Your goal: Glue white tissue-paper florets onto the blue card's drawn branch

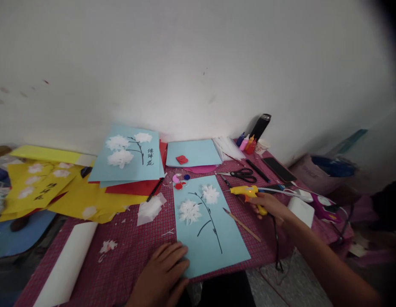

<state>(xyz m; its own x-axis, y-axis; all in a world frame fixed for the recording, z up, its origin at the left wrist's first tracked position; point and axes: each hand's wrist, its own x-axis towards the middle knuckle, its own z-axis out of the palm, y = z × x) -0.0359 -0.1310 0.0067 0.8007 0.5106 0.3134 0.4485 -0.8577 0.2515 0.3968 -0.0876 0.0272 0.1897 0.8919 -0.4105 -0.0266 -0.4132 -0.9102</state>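
Observation:
My right hand [271,205] grips a yellow hot glue gun [244,190] by its handle, its nozzle pointing left above the right side of a light blue sheet [230,236]. A black branch is drawn on that sheet, with two white paper flowers [189,212] on it. My left hand [166,273] lies with fingers stretched out at the sheet's lower left edge. A small white paper flower [108,246] sits further left on the checked cloth. Between sheet and glue gun lies a paintbrush [243,225].
Black-handled scissors [243,174], a phone [279,169], paint bottles [249,145] and a black flask [261,125] stand or lie at the right. A finished-looking blue flower picture [129,155] and yellow sheets [41,185] are at the left, above a white paper roll [68,264].

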